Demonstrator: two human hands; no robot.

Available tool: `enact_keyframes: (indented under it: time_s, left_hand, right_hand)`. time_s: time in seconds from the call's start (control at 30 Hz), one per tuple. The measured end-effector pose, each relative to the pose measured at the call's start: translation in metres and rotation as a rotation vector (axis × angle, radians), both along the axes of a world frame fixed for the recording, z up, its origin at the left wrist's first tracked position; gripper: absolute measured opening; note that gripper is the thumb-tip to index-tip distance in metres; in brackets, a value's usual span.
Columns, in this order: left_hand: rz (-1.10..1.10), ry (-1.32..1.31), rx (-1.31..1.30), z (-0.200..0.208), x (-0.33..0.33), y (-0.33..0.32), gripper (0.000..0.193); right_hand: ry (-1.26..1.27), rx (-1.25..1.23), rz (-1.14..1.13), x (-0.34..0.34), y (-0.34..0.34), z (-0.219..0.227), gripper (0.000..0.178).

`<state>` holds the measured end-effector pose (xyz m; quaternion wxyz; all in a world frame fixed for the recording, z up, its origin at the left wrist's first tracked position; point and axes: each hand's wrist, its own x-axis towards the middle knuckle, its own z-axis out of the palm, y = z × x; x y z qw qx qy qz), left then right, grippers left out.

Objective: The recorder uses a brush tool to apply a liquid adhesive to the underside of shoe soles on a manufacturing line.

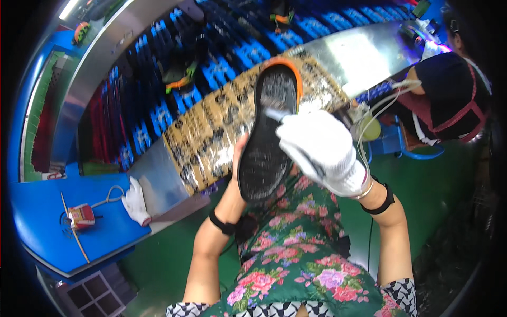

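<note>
A black shoe sole [262,158] with an orange rim at its far end is held up in front of me, its broad face toward me. My left hand [239,154], bare, grips it from the left; most of the fingers are hidden behind it. In a white knitted glove, my right hand [321,148] is closed around a small pale brush [274,113]. The brush's blurred tip lies over the upper part of the sole, where the surface looks streaked and glossy.
Behind the sole runs a metal ledge covered with brown patterned tape [211,124]. Beyond it, a blue-and-black conveyor [219,71] carries shoe parts [179,76]. At left, a blue table [42,211] bears a white glove [136,202] and a red box [82,216]. A co-worker [443,95] sits at right.
</note>
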<state>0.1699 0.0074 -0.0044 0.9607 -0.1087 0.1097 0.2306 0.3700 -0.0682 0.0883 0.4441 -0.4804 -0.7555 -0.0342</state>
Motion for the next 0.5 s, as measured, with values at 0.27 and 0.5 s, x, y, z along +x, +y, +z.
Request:
enact_keyframes:
  time_s: [0.27,0.5]
  left_hand:
    - [-0.030,-0.067,0.365,0.013,0.004,0.028,0.092]
    - [0.125,-0.157,0.478,0.030,0.015,0.022,0.120]
  right_hand:
    - [0.347,-0.227,0.092,-0.039,-0.030,-0.014,0.028]
    - [0.931,-0.541,0.306,-0.054,-0.050,-0.009,0.022]
